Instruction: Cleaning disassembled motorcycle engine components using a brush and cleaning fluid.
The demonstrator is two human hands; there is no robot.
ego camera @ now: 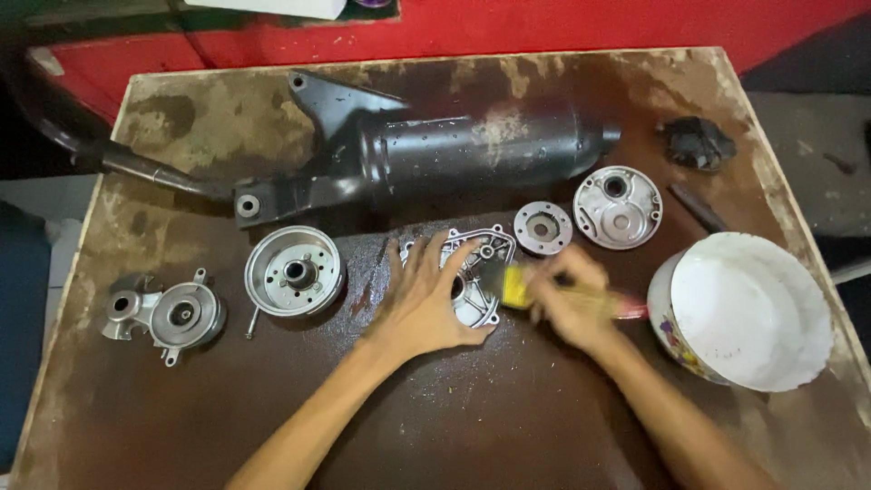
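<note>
Meanwhile, the left hand (422, 304) lies spread flat on a metal cover (472, 272) while the right hand (572, 304), blurred, grips a brush (515, 286) against it; the nearby bowl (744, 308) risks a knock from that elbow.

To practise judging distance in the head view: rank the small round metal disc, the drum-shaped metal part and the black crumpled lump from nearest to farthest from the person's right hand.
From the right hand:
1. Small round metal disc, just above the hand.
2. Black crumpled lump, up at the table's far right corner.
3. Drum-shaped metal part, far to the left, beyond the left hand.
</note>
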